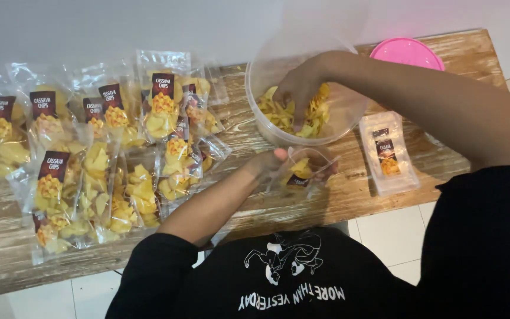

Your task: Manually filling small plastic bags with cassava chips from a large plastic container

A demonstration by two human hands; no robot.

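The small clear bag (303,171) sits at the near edge of the wooden table (349,195), just in front of the round clear tub (326,127). Your left hand (265,163) is closed on its left side, thumb on top, holding its mouth open. The mouth faces up and away from you, towards the tub, and the long axis runs from the dark label at the bottom up to the open top, tilted back. A few yellow chips already lie inside.

Judged by its look, the bag is thin, soft film: light, slippery, and prone to fold shut. Hold it at the rim, not the body.

Your right hand (299,88) reaches down into the tub, fingers curled into the chips (314,121). Whether it has actually gripped any, you cannot tell. The chips appear thin, dry and brittle, so pinch them loosely.

To the right of the tub lies a flat stack of empty bags (388,155), and beyond it a pink lid (407,53). To the left, many filled bags (98,165) lie overlapping across the table.
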